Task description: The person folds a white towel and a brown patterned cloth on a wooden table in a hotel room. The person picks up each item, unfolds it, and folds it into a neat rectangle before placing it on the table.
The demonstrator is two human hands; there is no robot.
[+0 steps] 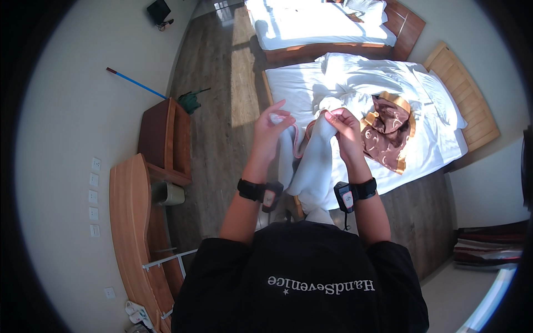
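A pale grey-white cloth garment (313, 170) hangs between my hands above the foot of the bed. A pinkish band (297, 143) runs along its edge and curves down in a loop. My left hand (270, 127) pinches one side of the edge between thumb and fingers, with the index finger raised. On the other side, my right hand (342, 125) grips the band and cloth between thumb and fingertips. The garment's lower end overlaps my pale clothing, so where one stops is hard to tell. Black straps with small devices sit on both wrists.
A white-sheeted bed (437, 143) holds a brown and gold cloth (387, 133). Beyond stands another bed (300, 25). To the left are a wooden cabinet (160, 139), a desk (129, 200), a waste bin (173, 194) and a blue pole (139, 84) against the wall.
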